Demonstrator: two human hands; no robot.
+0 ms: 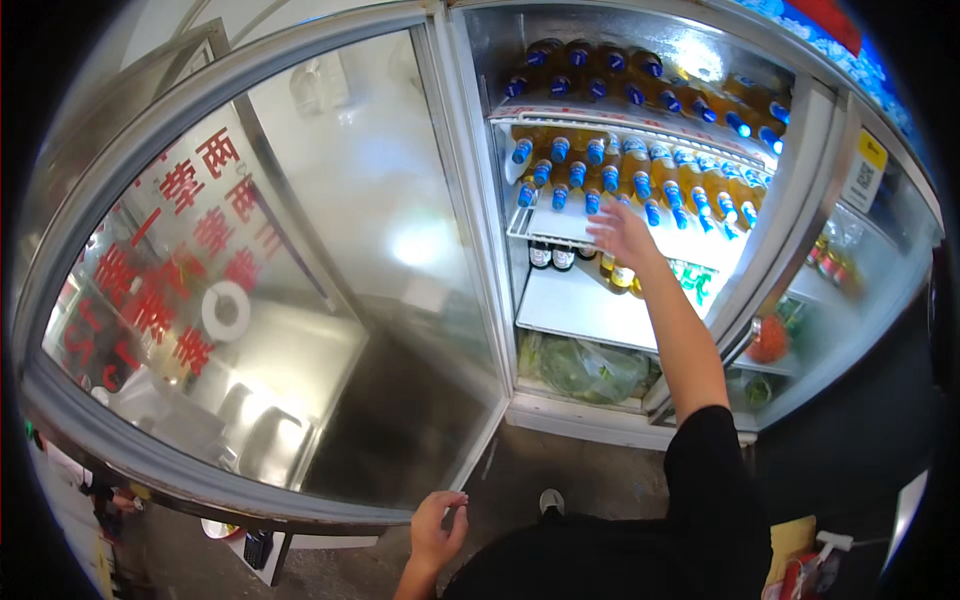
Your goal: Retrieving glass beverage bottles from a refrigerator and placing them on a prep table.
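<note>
A glass-door drinks fridge stands before me with its left glass door (397, 247) swung wide. My right hand (626, 234) reaches inside, fingers spread and nothing visible in them, in front of the middle shelf (555, 223). Rows of amber bottles with blue caps (577, 174) lie on that shelf, necks towards me. Whether my fingertips touch a bottle is not clear. Dark bottles with white labels (551, 256) and yellow bottles (619, 277) stand below, partly behind my forearm. Near the door's outer edge, my left hand (440, 523) is loosely curled, thumb apart, with nothing visible in it.
More blue-capped bottles (596, 86) fill the top shelf. Greens in a clear plastic bag (592, 369) lie at the fridge bottom. The right glass door (817, 270) covers a red net bag (769, 339). A table corner (262, 559) holds a dark handheld device (257, 549) at lower left.
</note>
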